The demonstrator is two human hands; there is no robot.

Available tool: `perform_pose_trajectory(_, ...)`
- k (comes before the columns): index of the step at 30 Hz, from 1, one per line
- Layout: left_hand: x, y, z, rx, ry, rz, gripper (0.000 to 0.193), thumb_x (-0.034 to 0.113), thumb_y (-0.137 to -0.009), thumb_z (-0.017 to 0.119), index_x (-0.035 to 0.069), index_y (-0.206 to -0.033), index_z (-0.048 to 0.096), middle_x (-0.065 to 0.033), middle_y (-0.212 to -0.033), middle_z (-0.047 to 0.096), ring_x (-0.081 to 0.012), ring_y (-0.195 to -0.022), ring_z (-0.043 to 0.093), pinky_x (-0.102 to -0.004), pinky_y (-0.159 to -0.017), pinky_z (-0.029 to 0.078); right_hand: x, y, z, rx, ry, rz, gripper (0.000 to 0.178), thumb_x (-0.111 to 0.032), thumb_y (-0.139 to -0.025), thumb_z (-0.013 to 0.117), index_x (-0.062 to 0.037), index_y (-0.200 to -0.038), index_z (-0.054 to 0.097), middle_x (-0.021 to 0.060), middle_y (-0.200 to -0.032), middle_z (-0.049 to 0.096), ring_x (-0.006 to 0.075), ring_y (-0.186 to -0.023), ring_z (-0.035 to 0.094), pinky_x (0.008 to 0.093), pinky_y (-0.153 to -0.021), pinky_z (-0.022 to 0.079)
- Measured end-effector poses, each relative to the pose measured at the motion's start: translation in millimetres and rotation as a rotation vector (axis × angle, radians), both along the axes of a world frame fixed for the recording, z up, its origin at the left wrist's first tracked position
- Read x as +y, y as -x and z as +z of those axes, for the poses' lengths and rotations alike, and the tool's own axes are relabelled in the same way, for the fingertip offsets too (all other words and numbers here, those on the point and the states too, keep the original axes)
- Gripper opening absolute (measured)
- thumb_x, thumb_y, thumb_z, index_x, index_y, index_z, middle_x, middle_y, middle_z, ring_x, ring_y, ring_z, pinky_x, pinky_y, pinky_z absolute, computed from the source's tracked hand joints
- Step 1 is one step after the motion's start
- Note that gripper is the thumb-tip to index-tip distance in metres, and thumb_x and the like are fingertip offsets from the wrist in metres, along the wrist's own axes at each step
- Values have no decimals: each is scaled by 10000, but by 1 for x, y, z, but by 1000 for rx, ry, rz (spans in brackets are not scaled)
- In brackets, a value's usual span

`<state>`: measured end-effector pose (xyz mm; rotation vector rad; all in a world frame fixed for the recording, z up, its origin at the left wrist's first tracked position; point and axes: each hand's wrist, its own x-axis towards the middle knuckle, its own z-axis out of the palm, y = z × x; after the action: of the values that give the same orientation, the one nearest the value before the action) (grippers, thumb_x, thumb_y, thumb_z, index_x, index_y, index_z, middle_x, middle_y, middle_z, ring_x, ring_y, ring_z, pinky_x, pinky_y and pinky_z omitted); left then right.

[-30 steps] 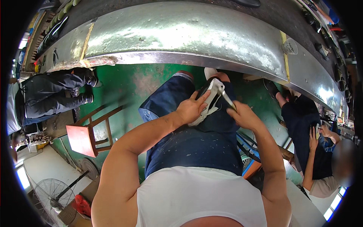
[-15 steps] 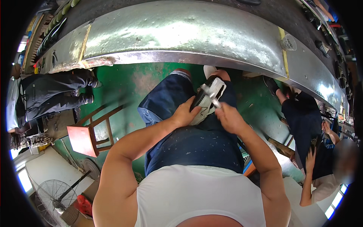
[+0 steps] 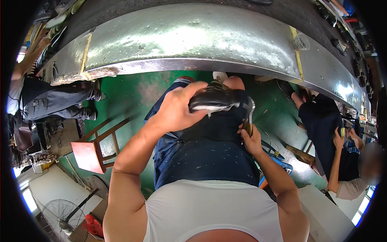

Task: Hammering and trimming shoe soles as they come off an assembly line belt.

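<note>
My left hand (image 3: 177, 108) is closed round one end of a black and white shoe (image 3: 213, 101), which it holds up over my lap, roughly level. Its dark side shows, with a pale strip along the lower edge. Just right of the shoe, a hammer (image 3: 250, 113) with a metal head stands upright in my right hand (image 3: 252, 141), whose fingers wrap the handle. A small gap seems to lie between hammer head and shoe, though I cannot be sure. Dark blue cloth (image 3: 209, 159) covers my lap beneath both hands.
A metal-faced bench (image 3: 189, 40) runs across the front, with a clear plastic cup (image 3: 301, 41) on it. A reddish stool (image 3: 88, 155) stands left, and a fan (image 3: 62, 215) lower left. Co-workers are at both sides, one in dark clothes (image 3: 322, 133) at right.
My left hand has lifted and turned the shoe, from tilted on my lap to roughly level. My right hand has drawn the hammer off the shoe to the right, its head now up.
</note>
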<state>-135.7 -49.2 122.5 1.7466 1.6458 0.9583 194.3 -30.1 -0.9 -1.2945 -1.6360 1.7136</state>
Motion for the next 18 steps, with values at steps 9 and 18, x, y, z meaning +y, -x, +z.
perform_pose_trajectory(9,36,-44,-137,-33,373,24,729,403,-767,801,-90,-1246,558,-285,-1113,666,-386,-1045,669,-419,-896,527,17,-3,24,-195,7,120,208,-174,-977,568,-4,-1093,600,64,-835,663,134,-758,625,300,-696,501)
perform_pose_trajectory(18,-8,-47,-138,83,129,198,112,89,-895,609,9,-920,683,-235,-811,663,-386,-759,688,-433,-658,536,49,21,60,-292,213,505,290,-161,-956,601,1,-1196,601,87,-928,676,153,-852,654,289,-718,533)
